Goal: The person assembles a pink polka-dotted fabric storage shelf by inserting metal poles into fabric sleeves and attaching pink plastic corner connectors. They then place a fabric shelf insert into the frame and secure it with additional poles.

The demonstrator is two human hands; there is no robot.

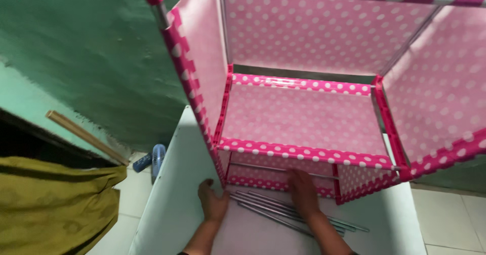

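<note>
A pink fabric rack with white polka dots [304, 113] stands on a white surface [172, 194]. Its middle shelf [298, 118] is stretched flat between metal poles. My left hand [212, 202] lies flat on the white surface by the rack's front left leg, fingers apart. My right hand [302, 189] rests palm down at the rack's base, over several thin metal rods [283, 212] lying loose on the surface. Whether it grips a rod cannot be told.
A green wall [91, 57] rises on the left. A wooden stick [86, 136] leans against it, above an olive cloth [55, 199]. A blue object [154, 159] lies on the tiled floor [450, 219].
</note>
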